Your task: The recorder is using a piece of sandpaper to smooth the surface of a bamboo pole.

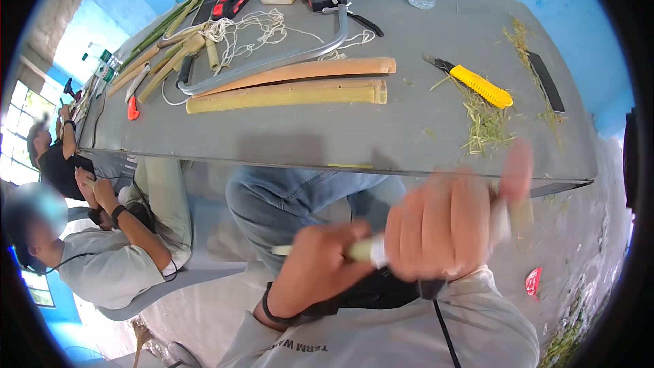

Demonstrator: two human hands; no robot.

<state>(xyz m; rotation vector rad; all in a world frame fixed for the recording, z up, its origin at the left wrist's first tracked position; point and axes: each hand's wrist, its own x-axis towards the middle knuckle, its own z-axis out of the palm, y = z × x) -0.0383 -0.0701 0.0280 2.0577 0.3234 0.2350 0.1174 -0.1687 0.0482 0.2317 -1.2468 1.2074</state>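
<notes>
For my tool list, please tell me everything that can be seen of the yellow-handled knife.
The yellow-handled knife lies on the grey table, slanting, its dark front end toward the picture's upper left. The handle is bright yellow, ridged, and looks like plastic; the thin tip is too small to judge. Green shavings lie beside and seemingly against it. Neither the left hand nor the right hand touches it.

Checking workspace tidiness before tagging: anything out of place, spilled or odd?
Mostly litter: green shavings scattered on the table by the yellow knife, white string loosely tangled near the saw, and a red scrap on the floor at right. No damage stands out.
</notes>
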